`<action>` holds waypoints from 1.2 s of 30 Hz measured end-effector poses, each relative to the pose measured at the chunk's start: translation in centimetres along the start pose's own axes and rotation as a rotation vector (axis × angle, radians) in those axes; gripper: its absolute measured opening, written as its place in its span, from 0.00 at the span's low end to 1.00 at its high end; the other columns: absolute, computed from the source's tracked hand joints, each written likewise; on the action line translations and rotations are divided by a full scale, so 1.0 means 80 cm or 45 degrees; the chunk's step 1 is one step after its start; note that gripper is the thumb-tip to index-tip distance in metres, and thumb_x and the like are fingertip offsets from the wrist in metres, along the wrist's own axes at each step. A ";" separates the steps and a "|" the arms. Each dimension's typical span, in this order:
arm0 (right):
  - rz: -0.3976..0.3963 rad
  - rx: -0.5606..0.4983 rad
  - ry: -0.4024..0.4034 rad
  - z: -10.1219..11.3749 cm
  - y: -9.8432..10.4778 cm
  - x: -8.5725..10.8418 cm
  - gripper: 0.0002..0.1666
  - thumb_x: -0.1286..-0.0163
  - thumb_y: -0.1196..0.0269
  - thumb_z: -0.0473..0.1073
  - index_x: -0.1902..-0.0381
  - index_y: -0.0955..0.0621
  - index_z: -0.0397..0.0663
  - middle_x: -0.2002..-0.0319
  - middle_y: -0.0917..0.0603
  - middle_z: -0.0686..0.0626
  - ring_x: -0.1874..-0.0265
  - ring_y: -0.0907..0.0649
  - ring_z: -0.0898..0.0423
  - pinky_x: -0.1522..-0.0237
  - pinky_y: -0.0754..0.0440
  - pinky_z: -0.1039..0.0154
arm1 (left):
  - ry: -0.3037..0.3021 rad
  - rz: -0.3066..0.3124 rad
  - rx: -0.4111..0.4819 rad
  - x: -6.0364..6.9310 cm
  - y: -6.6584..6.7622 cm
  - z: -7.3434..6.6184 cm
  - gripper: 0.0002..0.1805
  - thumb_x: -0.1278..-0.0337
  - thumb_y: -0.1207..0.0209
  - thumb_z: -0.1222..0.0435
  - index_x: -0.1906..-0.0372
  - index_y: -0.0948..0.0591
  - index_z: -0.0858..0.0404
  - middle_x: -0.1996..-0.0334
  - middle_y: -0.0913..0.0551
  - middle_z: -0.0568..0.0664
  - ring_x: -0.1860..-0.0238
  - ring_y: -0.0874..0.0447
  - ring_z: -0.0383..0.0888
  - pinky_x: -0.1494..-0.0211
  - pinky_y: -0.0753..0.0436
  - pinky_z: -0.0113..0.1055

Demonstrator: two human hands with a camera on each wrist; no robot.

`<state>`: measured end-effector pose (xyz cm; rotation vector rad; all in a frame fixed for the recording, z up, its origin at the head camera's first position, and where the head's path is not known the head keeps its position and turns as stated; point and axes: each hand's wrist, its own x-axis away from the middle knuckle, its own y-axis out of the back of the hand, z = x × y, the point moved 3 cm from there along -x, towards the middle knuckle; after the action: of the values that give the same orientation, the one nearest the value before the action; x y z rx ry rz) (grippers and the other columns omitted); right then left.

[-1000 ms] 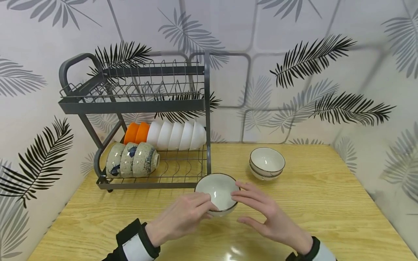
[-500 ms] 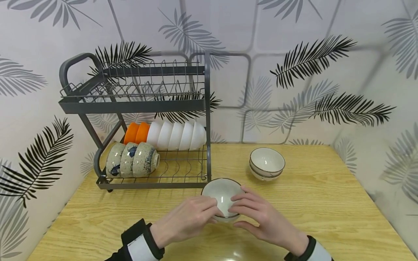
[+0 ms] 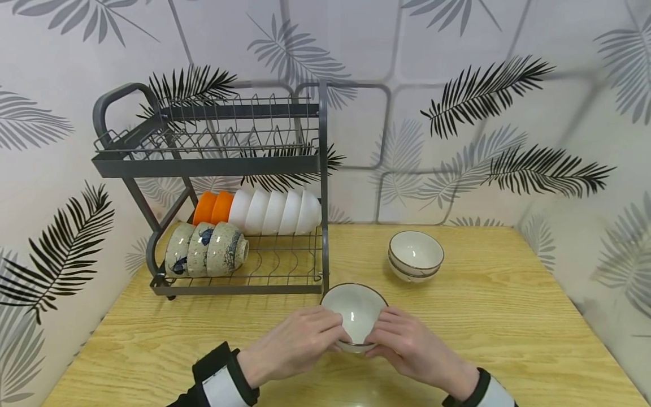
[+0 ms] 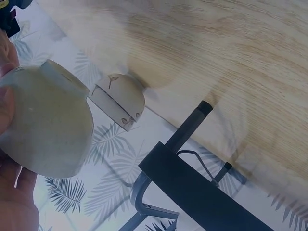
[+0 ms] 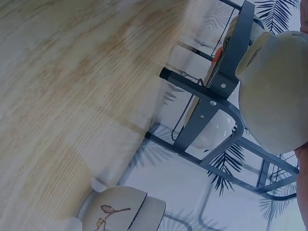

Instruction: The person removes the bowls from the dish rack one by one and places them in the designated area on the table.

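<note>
A white bowl with a dark brown rim (image 3: 356, 308) is held between both hands in front of the rack's right end. My left hand (image 3: 300, 342) pinches its near left rim, thumb and fingers on either side of the wall. My right hand (image 3: 414, 347) grips the near right rim in the same way. From below, the left wrist view shows the bowl's plain outside and foot (image 4: 53, 120), raised off the table. The right wrist view also shows the bowl (image 5: 276, 91), with only the edge of the hand visible.
A dark two-tier dish rack (image 3: 205, 167) stands at the left. Its lower tier bears orange bowls (image 3: 212, 208), several white bowls (image 3: 274, 212) and speckled bowls (image 3: 205, 249). Two stacked brown-rimmed bowls (image 3: 415, 254) sit at the back right of the wooden table (image 3: 508, 294).
The bowl has moved right and nearer to me, with the left hand shifting along. The right hand's fingers, spread beside the bowl before, have closed on its rim.
</note>
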<state>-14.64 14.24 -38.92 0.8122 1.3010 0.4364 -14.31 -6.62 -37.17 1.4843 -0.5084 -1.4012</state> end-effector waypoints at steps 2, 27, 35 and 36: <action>0.003 0.009 -0.001 -0.001 0.000 0.001 0.13 0.26 0.42 0.52 0.64 0.16 0.53 0.65 0.12 0.61 0.60 0.15 0.62 0.54 0.17 0.64 | 0.010 -0.002 0.003 0.000 -0.001 0.001 0.09 0.45 0.31 0.57 0.62 0.18 0.53 0.67 0.20 0.37 0.62 0.22 0.31 0.50 0.18 0.24; -0.033 0.162 -0.068 -0.035 0.022 0.024 0.22 0.23 0.47 0.53 0.71 0.18 0.48 0.73 0.17 0.58 0.70 0.21 0.63 0.62 0.23 0.69 | 0.348 0.187 0.105 0.031 -0.006 0.030 0.39 0.41 0.32 0.54 0.27 0.33 0.60 0.24 0.35 0.54 0.23 0.37 0.54 0.23 0.30 0.49; -0.032 0.250 -0.132 -0.054 0.034 0.028 0.26 0.21 0.52 0.56 0.71 0.18 0.48 0.72 0.15 0.57 0.70 0.20 0.63 0.62 0.22 0.68 | 0.420 0.307 0.183 0.040 -0.010 0.031 0.38 0.36 0.37 0.54 0.24 0.36 0.58 0.22 0.37 0.53 0.21 0.40 0.53 0.21 0.34 0.51; -0.034 0.257 -0.137 -0.056 0.035 0.029 0.26 0.21 0.52 0.56 0.71 0.17 0.48 0.72 0.15 0.57 0.70 0.19 0.63 0.62 0.22 0.68 | 0.428 0.322 0.190 0.042 -0.011 0.031 0.38 0.36 0.37 0.54 0.24 0.36 0.57 0.22 0.37 0.53 0.21 0.40 0.53 0.21 0.35 0.52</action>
<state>-17.97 18.95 -38.61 0.9724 1.2669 0.2384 -16.07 -9.94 -39.19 1.6696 -0.5729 -0.9108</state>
